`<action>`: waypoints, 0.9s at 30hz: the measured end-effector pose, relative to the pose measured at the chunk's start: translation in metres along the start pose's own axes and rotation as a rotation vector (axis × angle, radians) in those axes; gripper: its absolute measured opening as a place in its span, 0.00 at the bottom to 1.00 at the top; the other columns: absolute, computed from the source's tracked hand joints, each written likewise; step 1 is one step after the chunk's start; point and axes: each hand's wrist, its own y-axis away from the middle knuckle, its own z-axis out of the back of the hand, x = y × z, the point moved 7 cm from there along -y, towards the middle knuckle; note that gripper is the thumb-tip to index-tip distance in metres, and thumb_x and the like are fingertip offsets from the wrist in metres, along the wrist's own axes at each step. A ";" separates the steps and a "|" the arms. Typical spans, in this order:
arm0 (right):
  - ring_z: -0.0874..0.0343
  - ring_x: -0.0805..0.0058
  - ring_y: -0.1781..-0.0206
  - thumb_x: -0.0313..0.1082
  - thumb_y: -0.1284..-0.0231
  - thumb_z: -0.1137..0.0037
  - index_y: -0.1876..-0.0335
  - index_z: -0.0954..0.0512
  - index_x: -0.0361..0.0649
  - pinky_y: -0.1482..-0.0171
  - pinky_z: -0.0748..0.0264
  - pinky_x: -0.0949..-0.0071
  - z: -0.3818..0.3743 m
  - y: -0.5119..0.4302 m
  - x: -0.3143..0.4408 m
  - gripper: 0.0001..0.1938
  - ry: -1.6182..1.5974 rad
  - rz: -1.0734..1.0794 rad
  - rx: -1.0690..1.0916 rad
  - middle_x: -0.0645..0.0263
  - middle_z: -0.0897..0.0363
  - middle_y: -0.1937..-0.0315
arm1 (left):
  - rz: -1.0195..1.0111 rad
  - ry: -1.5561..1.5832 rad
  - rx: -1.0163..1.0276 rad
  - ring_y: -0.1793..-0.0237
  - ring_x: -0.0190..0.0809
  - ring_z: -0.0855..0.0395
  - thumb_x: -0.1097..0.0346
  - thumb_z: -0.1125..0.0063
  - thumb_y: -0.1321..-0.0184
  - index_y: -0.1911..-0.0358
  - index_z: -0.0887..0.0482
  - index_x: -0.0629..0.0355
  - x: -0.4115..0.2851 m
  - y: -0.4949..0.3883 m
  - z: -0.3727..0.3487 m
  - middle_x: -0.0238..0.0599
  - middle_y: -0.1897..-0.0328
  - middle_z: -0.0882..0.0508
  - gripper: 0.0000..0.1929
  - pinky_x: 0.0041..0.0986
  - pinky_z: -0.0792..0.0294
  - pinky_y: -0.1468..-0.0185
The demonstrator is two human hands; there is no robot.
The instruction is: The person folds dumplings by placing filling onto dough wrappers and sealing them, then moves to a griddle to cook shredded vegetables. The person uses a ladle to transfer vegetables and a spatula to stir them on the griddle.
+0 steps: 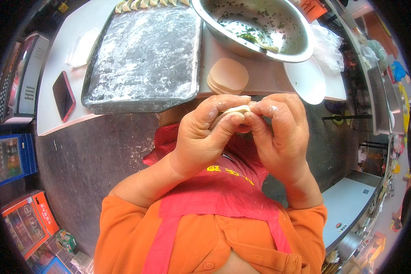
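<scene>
Between my two hands, in front of my chest, is a folded dough dumpling (238, 110), mostly hidden by the fingers. My left hand (209, 128) grips its left part between thumb and fingers, and my right hand (279, 126) pinches its right end. Flour marks the fingers of both. Just beyond the hands lies a stack of round dough wrappers (228, 76). A floured dark tray (144, 54) has a row of folded dumplings (147, 4) along its far edge. A large steel bowl (294, 56) holds a little green filling and scattered chopped bits.
A smartphone (63, 96) lies on the white table (48, 113) left of the tray, near a white plastic bag (83, 48). Right of the wrappers are a white dish (310, 82) and clear plastic bags (328, 44). The table's near edge runs just beyond my hands.
</scene>
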 end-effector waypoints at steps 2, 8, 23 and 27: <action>0.25 0.60 0.64 0.22 0.53 0.34 0.61 0.24 0.40 0.63 0.27 0.65 -0.002 0.001 -0.001 0.13 0.006 0.012 -0.006 0.58 0.24 0.66 | 0.024 -0.029 -0.026 0.51 0.28 0.20 0.72 0.49 0.29 0.42 0.25 0.68 0.000 0.001 0.000 0.36 0.50 0.17 0.15 0.19 0.26 0.48; 0.25 0.59 0.64 0.22 0.52 0.36 0.60 0.24 0.40 0.62 0.27 0.65 -0.011 0.007 0.001 0.13 0.084 0.046 -0.013 0.58 0.24 0.66 | -0.026 -0.227 -0.072 0.51 0.28 0.20 0.70 0.50 0.29 0.41 0.23 0.68 0.007 -0.004 0.009 0.38 0.47 0.17 0.16 0.20 0.26 0.47; 0.25 0.56 0.63 0.21 0.48 0.39 0.61 0.24 0.38 0.60 0.27 0.62 -0.014 0.018 -0.023 0.09 0.003 -0.065 -0.017 0.57 0.24 0.66 | 0.147 -0.155 -0.039 0.49 0.31 0.20 0.73 0.48 0.30 0.42 0.22 0.67 0.026 -0.011 0.005 0.37 0.48 0.18 0.15 0.22 0.25 0.45; 0.24 0.55 0.62 0.22 0.46 0.40 0.59 0.24 0.38 0.58 0.27 0.62 -0.011 0.023 -0.028 0.09 0.003 -0.103 -0.018 0.57 0.23 0.65 | 0.246 -0.112 -0.107 0.51 0.32 0.18 0.72 0.47 0.30 0.43 0.22 0.67 0.033 -0.010 -0.002 0.38 0.48 0.18 0.15 0.24 0.24 0.46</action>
